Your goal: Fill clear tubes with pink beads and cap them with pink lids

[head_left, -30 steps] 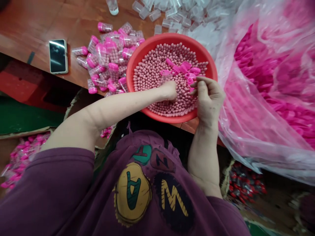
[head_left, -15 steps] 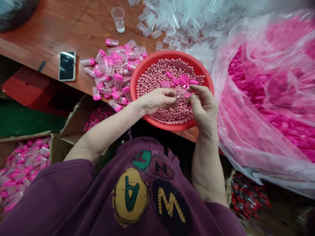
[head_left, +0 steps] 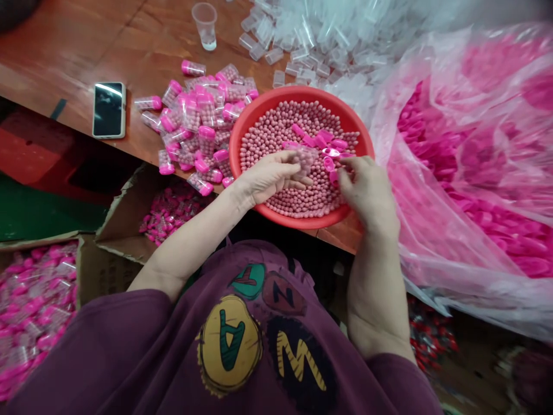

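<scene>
My left hand (head_left: 272, 176) is closed on a clear plastic bottle (head_left: 306, 161) filled with pink beads, held low over the red basin (head_left: 235, 147). Round pink beads (head_left: 280, 124) fill most of that basin. Several bright pink caps (head_left: 324, 139) lie on the beads at the right. Beside them, over the basin's right rim, my right hand (head_left: 367, 187) has its thumb and forefinger apart, with the fingertips close to the nearest pink caps (head_left: 329, 165). Its other fingers are partly hidden and slightly blurred.
Capped bottles of beads (head_left: 190, 118) are heaped left of the basin, near a phone (head_left: 109, 109) and a plastic cup (head_left: 205, 26). Clear empty tubes (head_left: 302, 34) lie behind. A plastic bag of pink caps (head_left: 496, 219) stands right. Cardboard boxes (head_left: 108, 268) sit below the table edge.
My right hand has moved right, away from the bottle, uncovering pink caps on the beads. My left hand has shifted slightly left with the bottle. The view has shifted a little.
</scene>
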Demonstrator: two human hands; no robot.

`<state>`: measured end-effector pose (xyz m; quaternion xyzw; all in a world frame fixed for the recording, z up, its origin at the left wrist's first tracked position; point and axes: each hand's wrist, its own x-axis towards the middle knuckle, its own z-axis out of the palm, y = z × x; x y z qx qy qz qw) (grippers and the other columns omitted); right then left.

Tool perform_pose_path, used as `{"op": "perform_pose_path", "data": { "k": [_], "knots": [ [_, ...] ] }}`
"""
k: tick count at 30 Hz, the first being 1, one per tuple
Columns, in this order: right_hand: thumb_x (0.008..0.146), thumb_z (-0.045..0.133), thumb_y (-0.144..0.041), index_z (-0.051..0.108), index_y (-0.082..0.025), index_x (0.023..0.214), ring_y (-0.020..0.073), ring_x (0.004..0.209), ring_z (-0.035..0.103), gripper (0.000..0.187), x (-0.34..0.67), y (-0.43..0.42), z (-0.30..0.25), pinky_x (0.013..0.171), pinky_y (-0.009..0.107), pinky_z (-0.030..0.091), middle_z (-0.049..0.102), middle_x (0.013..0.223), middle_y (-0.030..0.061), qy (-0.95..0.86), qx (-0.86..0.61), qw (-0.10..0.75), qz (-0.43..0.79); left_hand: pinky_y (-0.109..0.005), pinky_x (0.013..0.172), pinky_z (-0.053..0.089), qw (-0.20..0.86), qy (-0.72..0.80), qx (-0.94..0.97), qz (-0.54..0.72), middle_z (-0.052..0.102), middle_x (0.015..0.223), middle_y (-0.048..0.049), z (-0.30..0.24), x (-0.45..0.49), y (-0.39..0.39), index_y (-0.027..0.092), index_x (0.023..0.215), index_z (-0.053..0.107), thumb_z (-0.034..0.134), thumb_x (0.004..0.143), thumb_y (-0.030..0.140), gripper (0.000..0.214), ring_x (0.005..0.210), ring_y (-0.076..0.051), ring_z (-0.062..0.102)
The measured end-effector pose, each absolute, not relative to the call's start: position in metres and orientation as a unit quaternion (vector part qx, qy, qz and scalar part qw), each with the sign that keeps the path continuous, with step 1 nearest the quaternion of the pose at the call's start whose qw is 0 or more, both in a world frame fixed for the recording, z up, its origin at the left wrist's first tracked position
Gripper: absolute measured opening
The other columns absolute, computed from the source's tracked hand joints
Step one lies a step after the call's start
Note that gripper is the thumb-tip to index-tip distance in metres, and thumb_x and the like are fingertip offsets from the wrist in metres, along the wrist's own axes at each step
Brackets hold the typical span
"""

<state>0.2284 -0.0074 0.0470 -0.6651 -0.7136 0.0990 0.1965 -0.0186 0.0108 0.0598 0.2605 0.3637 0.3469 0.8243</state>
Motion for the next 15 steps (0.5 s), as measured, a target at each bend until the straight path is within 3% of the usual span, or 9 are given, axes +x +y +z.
{"op": "perform_pose_path", "data": {
  "k": [3, 6, 8, 10, 15],
  "knots": [
    [0.101, 0.076, -0.031, 0.081, -0.013, 0.13, 0.0463, 0.121, 0.076, 0.035, 0.221, -0.003, 0.045, 0.109, 0.069, 0.063, 0.08, 0.131, 0.0253, -0.712, -0.697, 0.062, 0.061, -0.027, 0.086, 0.061, 0.804, 0.379, 0.239, 0.391, 0.074, 0.087, 0.0026, 0.059, -0.017, 0.012, 0.017, 0.107, 0.067, 0.064, 0.11, 0.014, 0.005, 0.073, -0.011, 0.078],
    [0.102, 0.075, -0.027, 0.08, -0.011, 0.124, 0.0468, 0.125, 0.074, 0.029, 0.213, 0.003, 0.041, 0.113, 0.069, 0.06, 0.078, 0.135, 0.0298, -0.703, -0.709, 0.03, 0.048, -0.024, 0.079, 0.059, 0.78, 0.405, 0.232, 0.417, 0.071, 0.083, 0.0044, 0.058, -0.014, 0.013, 0.018, 0.103, 0.063, 0.062, 0.113, 0.017, 0.01, 0.069, -0.009, 0.076],
    [0.102, 0.073, -0.027, 0.081, -0.016, 0.114, 0.0429, 0.123, 0.074, 0.019, 0.213, 0.007, 0.036, 0.114, 0.067, 0.059, 0.08, 0.13, 0.0256, -0.706, -0.702, 0.081, 0.051, -0.022, 0.076, 0.057, 0.776, 0.414, 0.234, 0.413, 0.071, 0.081, 0.0047, 0.058, -0.013, 0.013, 0.018, 0.103, 0.062, 0.059, 0.113, 0.014, 0.012, 0.069, -0.009, 0.075],
    [0.101, 0.073, -0.033, 0.081, -0.022, 0.107, 0.0374, 0.116, 0.075, 0.015, 0.215, 0.01, 0.029, 0.112, 0.061, 0.061, 0.083, 0.12, 0.0182, -0.703, -0.683, 0.184, 0.074, -0.022, 0.075, 0.057, 0.781, 0.411, 0.243, 0.401, 0.07, 0.08, 0.0047, 0.058, -0.013, 0.013, 0.017, 0.103, 0.063, 0.057, 0.113, 0.011, 0.013, 0.067, -0.009, 0.074],
    [0.102, 0.07, -0.069, 0.079, -0.029, 0.118, 0.0288, 0.097, 0.08, 0.044, 0.214, 0.015, 0.016, 0.089, 0.047, 0.067, 0.082, 0.105, 0.0066, -0.618, -0.605, 0.419, 0.278, -0.022, 0.076, 0.056, 0.79, 0.414, 0.265, 0.365, 0.069, 0.079, 0.005, 0.058, -0.014, 0.013, 0.016, 0.105, 0.065, 0.061, 0.112, 0.014, 0.009, 0.066, -0.009, 0.072]
  ]
}}
